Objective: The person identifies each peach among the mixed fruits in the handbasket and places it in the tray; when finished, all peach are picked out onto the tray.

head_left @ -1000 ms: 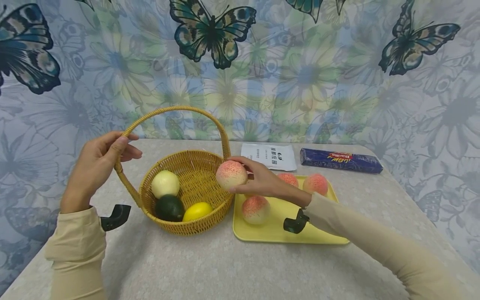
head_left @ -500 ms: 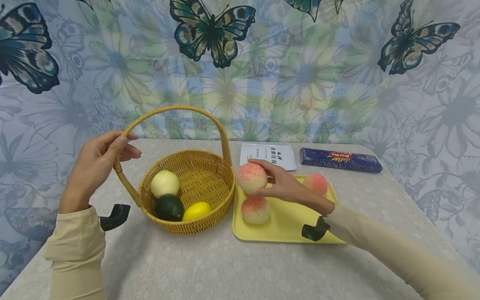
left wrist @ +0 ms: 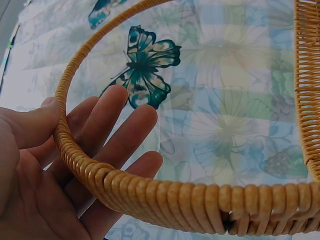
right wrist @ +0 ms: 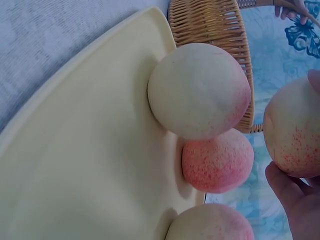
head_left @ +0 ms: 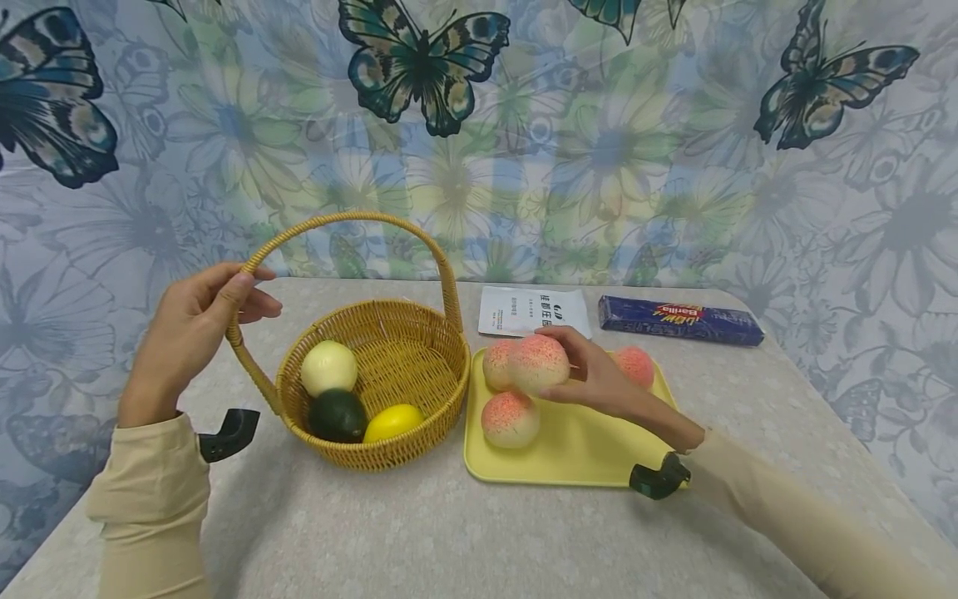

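My left hand (head_left: 193,329) holds the handle (head_left: 344,218) of a wicker basket (head_left: 407,378) between thumb and index finger, with the other fingers spread past it in the left wrist view. In the basket lie a pale round fruit (head_left: 329,368), a dark green avocado (head_left: 338,416) and a yellow lemon (head_left: 394,423). My right hand (head_left: 599,378) grips a speckled pink peach (head_left: 537,364) over the left half of a yellow tray (head_left: 584,453). Another peach (head_left: 496,366) sits partly behind the held one. A nearer peach (head_left: 511,420) and one at the back right (head_left: 634,366) rest on the tray.
Behind the tray lies a white printed pouch (head_left: 524,311). To its right is a blue Barilla box (head_left: 681,321). The table (head_left: 374,532) carries a light patterned cover, and a butterfly-print cloth (head_left: 614,191) hangs behind it.
My right hand has moved right with its peach, from the basket's right rim to over the tray. The peach behind it has come into view. The left hand and basket stay put.
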The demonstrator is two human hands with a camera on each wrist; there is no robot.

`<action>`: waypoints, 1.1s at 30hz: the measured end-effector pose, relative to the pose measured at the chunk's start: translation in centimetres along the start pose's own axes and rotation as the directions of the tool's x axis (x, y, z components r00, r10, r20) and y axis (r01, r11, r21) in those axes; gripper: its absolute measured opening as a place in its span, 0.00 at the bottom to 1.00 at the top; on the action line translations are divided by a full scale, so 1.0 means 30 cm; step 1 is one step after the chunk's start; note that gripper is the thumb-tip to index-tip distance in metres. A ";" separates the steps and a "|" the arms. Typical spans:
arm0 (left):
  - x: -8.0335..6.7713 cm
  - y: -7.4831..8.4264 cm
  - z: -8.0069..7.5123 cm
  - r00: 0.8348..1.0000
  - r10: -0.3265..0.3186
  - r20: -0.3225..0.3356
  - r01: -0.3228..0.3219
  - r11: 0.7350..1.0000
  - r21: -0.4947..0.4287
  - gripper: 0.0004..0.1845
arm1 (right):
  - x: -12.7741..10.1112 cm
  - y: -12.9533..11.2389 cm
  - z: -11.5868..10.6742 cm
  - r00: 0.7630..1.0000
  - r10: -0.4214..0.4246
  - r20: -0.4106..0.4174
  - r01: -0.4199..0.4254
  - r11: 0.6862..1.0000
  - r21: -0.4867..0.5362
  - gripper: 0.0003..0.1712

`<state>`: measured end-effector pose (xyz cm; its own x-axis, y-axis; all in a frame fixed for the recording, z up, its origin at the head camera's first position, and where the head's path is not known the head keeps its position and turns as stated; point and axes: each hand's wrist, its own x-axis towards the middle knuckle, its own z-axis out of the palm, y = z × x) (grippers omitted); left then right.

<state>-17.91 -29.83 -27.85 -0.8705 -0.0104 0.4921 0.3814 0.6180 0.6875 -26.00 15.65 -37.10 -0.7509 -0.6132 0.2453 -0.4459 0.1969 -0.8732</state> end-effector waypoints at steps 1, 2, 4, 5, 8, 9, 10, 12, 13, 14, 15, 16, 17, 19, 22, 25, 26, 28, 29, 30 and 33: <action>0.001 -0.001 0.001 1.000 -0.002 0.000 0.002 1.000 0.002 0.17 | -0.008 0.002 -0.005 1.000 0.005 -0.004 -0.005 1.000 -0.004 0.40; 0.001 -0.002 0.001 1.000 -0.003 -0.001 0.003 1.000 0.003 0.17 | -0.016 0.004 -0.010 1.000 0.005 -0.005 -0.005 1.000 -0.007 0.40; 0.002 -0.003 0.001 1.000 -0.005 0.000 0.005 1.000 0.003 0.17 | -0.030 0.008 -0.020 1.000 0.009 -0.002 -0.009 1.000 -0.011 0.40; 0.002 -0.002 0.001 1.000 -0.006 0.000 0.006 1.000 0.004 0.17 | -0.037 0.010 -0.025 1.000 0.008 0.001 -0.008 1.000 -0.015 0.40; 0.001 -0.001 -0.001 1.000 -0.009 0.002 0.009 1.000 0.000 0.17 | -0.054 0.018 -0.037 1.000 0.027 0.006 -0.027 1.000 -0.017 0.40; 0.001 0.000 -0.001 1.000 -0.010 0.003 0.010 1.000 -0.001 0.17 | -0.060 0.023 -0.041 0.999 0.031 0.006 -0.031 0.999 -0.018 0.40; 0.001 0.001 -0.001 1.000 -0.010 0.003 0.010 1.000 0.000 0.17 | -0.066 0.027 -0.045 0.999 0.035 0.007 -0.035 0.999 -0.023 0.40; 0.000 0.002 -0.001 1.000 -0.012 0.003 0.011 1.000 0.001 0.17 | -0.079 0.037 -0.053 0.999 0.043 0.013 -0.043 0.999 -0.025 0.39; 0.001 0.004 -0.001 1.000 -0.012 0.003 0.012 1.000 0.003 0.18 | -0.086 0.043 -0.057 0.999 0.045 0.016 -0.045 0.999 -0.029 0.39; 0.001 0.005 -0.001 1.000 -0.011 0.004 0.011 1.000 0.003 0.18 | -0.094 0.049 -0.061 0.999 0.043 0.021 -0.043 0.999 -0.033 0.40; 0.001 0.006 -0.001 1.000 -0.012 0.004 0.012 1.000 0.004 0.18 | -0.101 0.056 -0.064 0.999 0.042 0.028 -0.041 0.999 -0.036 0.40; 0.001 0.007 -0.001 1.000 -0.012 0.004 0.011 1.000 0.005 0.18 | -0.108 0.064 -0.068 0.998 0.041 0.036 -0.040 0.998 -0.039 0.41; 0.001 0.008 -0.001 1.000 -0.010 0.003 0.010 1.000 0.005 0.18 | -0.115 0.071 -0.070 0.998 0.041 0.045 -0.040 0.999 -0.035 0.41; 0.002 0.009 -0.001 1.000 -0.004 0.002 0.004 1.000 0.004 0.18 | -0.129 0.086 -0.072 0.998 0.041 0.056 -0.039 0.999 -0.033 0.42; 0.003 0.009 -0.001 1.000 0.007 0.003 -0.007 1.000 -0.002 0.17 | -0.151 0.109 -0.072 0.997 0.042 0.068 -0.039 0.998 -0.043 0.42; 0.004 0.008 -0.001 1.000 0.010 0.003 -0.010 1.000 -0.007 0.18 | -0.171 0.130 -0.069 0.996 0.044 0.079 -0.038 0.997 -0.065 0.41; 0.004 0.008 -0.002 1.000 0.008 0.004 -0.008 1.000 -0.007 0.18 | -0.177 0.136 -0.069 0.995 0.046 0.084 -0.040 0.997 -0.072 0.41; 0.004 0.006 -0.002 1.000 0.004 0.004 -0.004 1.000 -0.009 0.18 | -0.188 0.147 -0.068 0.995 0.049 0.091 -0.042 0.996 -0.077 0.41; 0.004 0.005 -0.002 1.000 0.002 0.004 -0.002 1.000 -0.010 0.18 | -0.193 0.152 -0.067 0.994 0.055 0.093 -0.047 0.996 -0.078 0.41; 0.004 0.004 -0.003 1.000 0.001 0.004 -0.001 1.000 -0.012 0.17 | -0.197 0.157 -0.067 0.994 0.060 0.095 -0.052 0.995 -0.080 0.42; 0.004 -0.001 -0.003 1.000 0.001 0.005 -0.001 1.000 -0.018 0.17 | -0.206 0.168 -0.066 0.993 0.071 0.094 -0.063 0.994 -0.088 0.42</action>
<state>-18.01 -29.91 -27.76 -0.8717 -0.0058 0.4900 0.3877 0.6034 0.6969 -24.56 21.95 -42.18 -0.7316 -0.6668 0.1420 -0.4390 0.3015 -0.8464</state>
